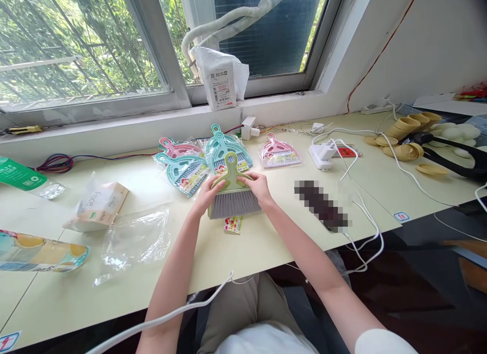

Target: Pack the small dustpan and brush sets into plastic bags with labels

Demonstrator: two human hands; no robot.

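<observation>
Between my two hands is a small green brush and dustpan set [231, 184] with grey bristles pointing toward me. My left hand [207, 194] grips its left edge, and my right hand [258, 186] grips the right edge, both with fingers closed on it. Part of a colourful card [233, 224] shows on the table just under the bristles. Behind the set lie several wrapped sets: a blue one [184, 174], a pink one [178, 149], a turquoise one [224, 143] and, to the right, another pink one [279, 153].
A clear plastic bag [133, 237] and a tissue pack [101, 207] lie at left, near a green-labelled bottle [23, 176]. At right are a blurred-out dark object [321, 204], a white charger [322, 155] and loose white cables [367, 227]. A white box [220, 87] stands on the sill.
</observation>
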